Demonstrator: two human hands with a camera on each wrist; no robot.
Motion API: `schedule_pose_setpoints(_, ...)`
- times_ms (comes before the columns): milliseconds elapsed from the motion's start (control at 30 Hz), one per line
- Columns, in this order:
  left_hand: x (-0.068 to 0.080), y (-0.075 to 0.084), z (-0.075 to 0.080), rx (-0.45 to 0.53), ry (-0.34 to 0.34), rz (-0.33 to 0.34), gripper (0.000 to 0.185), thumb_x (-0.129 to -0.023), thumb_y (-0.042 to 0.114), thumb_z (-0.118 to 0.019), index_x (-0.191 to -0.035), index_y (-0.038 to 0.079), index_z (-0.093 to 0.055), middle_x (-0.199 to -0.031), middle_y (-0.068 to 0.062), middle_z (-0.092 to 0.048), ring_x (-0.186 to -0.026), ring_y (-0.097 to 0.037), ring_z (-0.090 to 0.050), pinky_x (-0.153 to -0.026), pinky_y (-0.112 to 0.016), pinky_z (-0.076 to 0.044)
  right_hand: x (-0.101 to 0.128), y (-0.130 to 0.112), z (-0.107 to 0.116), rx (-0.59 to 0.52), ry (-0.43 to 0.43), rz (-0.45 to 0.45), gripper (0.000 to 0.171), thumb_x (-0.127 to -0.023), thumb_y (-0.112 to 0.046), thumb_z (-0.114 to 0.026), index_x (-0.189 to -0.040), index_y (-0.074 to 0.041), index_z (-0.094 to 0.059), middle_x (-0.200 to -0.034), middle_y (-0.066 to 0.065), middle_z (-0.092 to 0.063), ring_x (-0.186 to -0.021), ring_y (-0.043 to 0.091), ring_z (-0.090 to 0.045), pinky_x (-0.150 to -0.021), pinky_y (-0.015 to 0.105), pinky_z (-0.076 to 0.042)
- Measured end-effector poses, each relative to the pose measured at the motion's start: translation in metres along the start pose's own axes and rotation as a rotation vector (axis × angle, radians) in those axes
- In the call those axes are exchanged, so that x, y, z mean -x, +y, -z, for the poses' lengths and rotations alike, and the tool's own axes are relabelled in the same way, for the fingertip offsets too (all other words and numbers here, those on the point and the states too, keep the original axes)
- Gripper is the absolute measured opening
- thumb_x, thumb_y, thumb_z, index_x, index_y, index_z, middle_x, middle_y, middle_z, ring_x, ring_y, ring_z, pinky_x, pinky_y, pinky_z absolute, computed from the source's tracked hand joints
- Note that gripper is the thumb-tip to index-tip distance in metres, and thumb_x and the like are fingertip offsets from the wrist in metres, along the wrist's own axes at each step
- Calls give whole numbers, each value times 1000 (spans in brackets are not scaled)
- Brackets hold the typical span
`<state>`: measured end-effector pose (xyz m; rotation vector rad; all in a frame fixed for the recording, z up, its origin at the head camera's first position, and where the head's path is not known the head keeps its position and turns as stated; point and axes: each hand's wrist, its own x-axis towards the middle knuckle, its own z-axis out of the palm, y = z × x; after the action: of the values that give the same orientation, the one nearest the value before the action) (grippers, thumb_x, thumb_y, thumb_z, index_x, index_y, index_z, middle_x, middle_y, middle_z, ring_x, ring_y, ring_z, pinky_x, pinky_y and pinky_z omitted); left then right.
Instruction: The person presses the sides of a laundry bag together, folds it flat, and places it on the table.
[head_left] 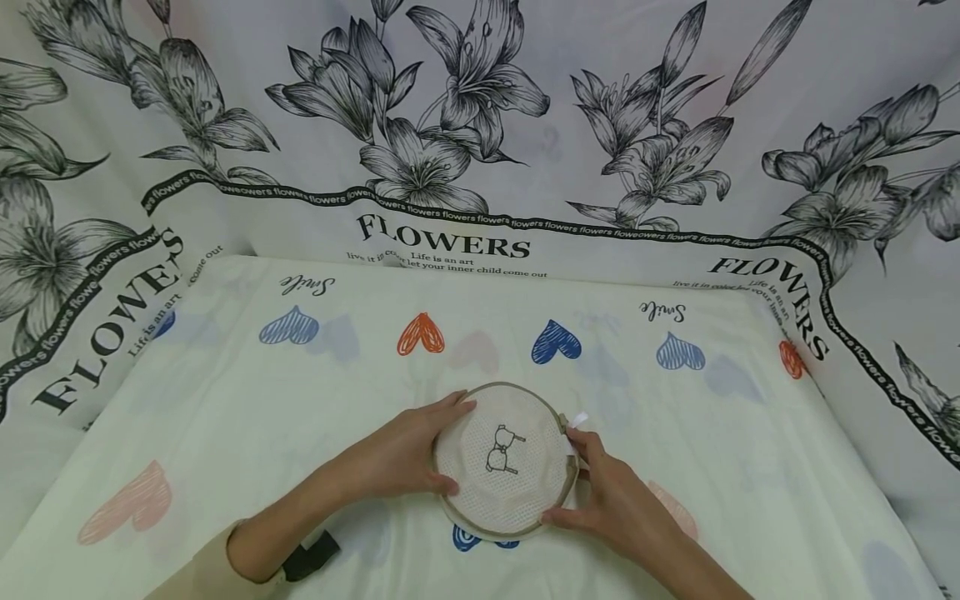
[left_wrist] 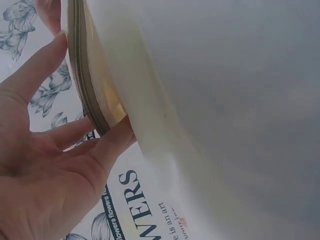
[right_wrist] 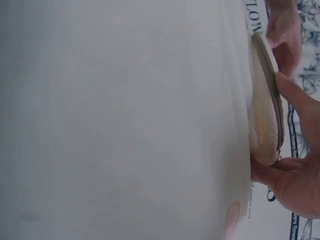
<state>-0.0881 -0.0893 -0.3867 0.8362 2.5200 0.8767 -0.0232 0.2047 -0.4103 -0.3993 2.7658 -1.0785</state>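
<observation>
A round cream zip pouch [head_left: 510, 500] with a brown zipper round its edge sits low in the middle of the head view. Dark line stitching shaped like a pair of glasses marks its face. My left hand [head_left: 408, 454] grips the pouch's left rim, thumb on the near side. On the opposite rim, my right hand [head_left: 611, 492] holds it by the zipper edge, beside a small white tag [head_left: 579, 419]. The left wrist view shows the zipper [left_wrist: 80, 65] edge-on between thumb and fingers. In the right wrist view, the pouch [right_wrist: 265, 110] is seen from the side, raised on edge from the cloth.
A white cloth [head_left: 262, 417] printed with red and blue hearts covers the surface beneath. Behind it hangs a flower-print sheet [head_left: 622, 200] with a black text band. A dark strap piece [head_left: 311, 556] shows by the left forearm.
</observation>
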Motion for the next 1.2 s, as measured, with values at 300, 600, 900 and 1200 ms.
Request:
schedule_pose_setpoints(300,3,2,-3,-38,-8,1,101,-70,26,-92,-153,9,-38,-162,-16,-22,-143,-32,-36,-110,-43,-40,0,-4,0,204,38,-14,107,-63,-53,-89,-144,-5,-38,-143,17,-54,-119,30,-62,-97,43,-51)
schedule_pose_setpoints(600,8,9,-10,-225,1,-67,105,-75,47,-85,-157,11,-30,-167,-4,-5,-151,-25,-15,-112,-42,-37,-2,-7,4,501,85,195,122,-60,-63,-87,-156,-12,-31,-165,9,-18,-147,36,-26,-114,52,-33)
schedule_pose_setpoints(900,6,13,-19,-454,19,-169,105,-79,60,-75,-157,7,-28,-165,-13,-14,-152,-30,-8,-120,-44,-19,-13,-7,0,524,-68,363,109,-76,-76,-64,-158,-15,-27,-165,8,-17,-150,37,-15,-117,58,-22)
schedule_pose_setpoints(1200,7,17,-24,-532,-40,-187,97,-86,62,-66,-158,11,-26,-165,-15,-14,-152,-33,-8,-120,-47,-17,-15,-7,-3,569,-116,354,101,-85,-77,-49,-158,-12,-25,-165,11,-15,-150,36,-15,-116,54,-27)
